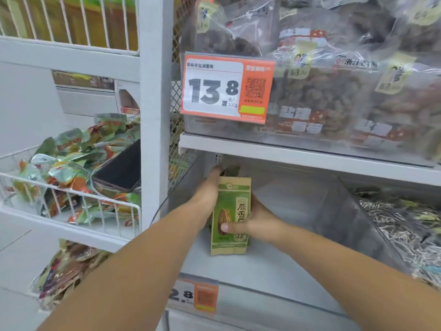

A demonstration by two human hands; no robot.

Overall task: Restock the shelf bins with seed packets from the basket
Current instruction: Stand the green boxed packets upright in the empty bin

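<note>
While right hand (256, 220) grips seed packet (230, 211), left hand (208, 189) steadies it.

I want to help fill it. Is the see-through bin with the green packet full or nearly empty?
Nearly empty. The clear bin shows mostly bare floor; only the green seed packets stand there, between the left hand and right hand.

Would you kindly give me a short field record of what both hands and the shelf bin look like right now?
left hand: flat against the left side of the seed packets
right hand: grip on the packets, thumb across the front
packets: upright stack at the bin's left end
shelf bin: clear, otherwise mostly bare
wire basket: left, holds green packets and a phone
</note>
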